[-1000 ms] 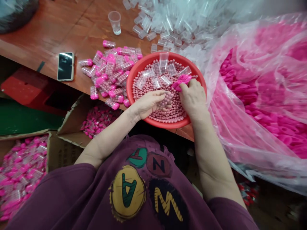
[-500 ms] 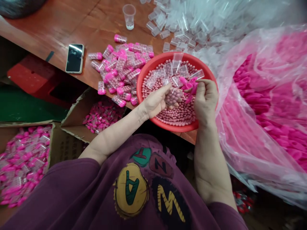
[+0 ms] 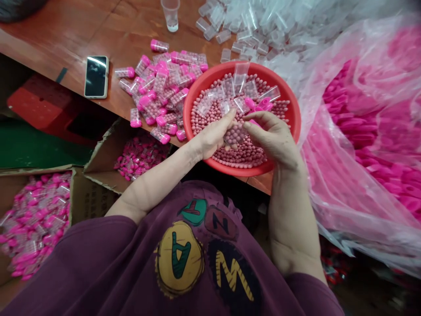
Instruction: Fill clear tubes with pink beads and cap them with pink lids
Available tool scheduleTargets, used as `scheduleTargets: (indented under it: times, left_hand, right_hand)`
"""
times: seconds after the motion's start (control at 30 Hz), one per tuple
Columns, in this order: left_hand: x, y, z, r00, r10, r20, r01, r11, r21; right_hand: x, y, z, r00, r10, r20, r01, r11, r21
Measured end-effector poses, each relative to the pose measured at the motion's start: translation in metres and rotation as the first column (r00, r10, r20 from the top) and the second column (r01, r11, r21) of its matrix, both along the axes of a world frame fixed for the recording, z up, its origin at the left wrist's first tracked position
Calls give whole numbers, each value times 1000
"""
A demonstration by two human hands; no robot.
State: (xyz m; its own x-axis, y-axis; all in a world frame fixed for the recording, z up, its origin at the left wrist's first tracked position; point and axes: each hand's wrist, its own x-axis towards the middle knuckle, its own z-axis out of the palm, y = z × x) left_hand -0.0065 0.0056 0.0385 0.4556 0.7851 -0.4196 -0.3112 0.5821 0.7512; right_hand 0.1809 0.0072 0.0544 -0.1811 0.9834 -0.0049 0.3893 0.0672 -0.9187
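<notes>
The shirt [image 3: 98, 263] says A, N, W, T. Over the red bowl [image 3: 188, 109], the left hand [image 3: 210, 139] holds a sideways clear tube [image 3: 235, 135] of pink beads; the right hand [image 3: 272, 140] is open beside it.

I'm working in what looks like a small packing workshop. My wooden table [image 3: 66, 48] is piled with loose goods in bulk: a great heap of clear tubes [image 3: 250, 22] at the far side, and a big plastic bag [image 3: 329, 57] of pink caps [image 3: 348, 105] at my right. A red basin [image 3: 210, 74] of pink beads [image 3: 243, 153] sits in front of me, beside a pile of capped, filled tubes [image 3: 158, 87]. Down by my left side, open cardboard boxes [image 3: 92, 197] hold more of those tubes. My phone [image 3: 96, 77] and a plastic cup [image 3: 170, 15] lie on the table among it all.
</notes>
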Motion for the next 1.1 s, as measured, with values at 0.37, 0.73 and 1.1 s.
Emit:
scheduleTargets:
  times: [0.37,0.73,1.1]
  left_hand:
    - [3,-2,-2,993,40,-114,-39,999,15]
    - [4,3,-12,993,23,-119,-23,1000,2]
    - [5,1,-13,981,68,-181,-55,996,72]
  right_hand:
    - [27,-11,2,981,181,69,-179,983,-29]
    - [20,-8,-3,985,174,-2,-173,981,-93]
    - [23,-16,6,989,59,136,-68,996,61]
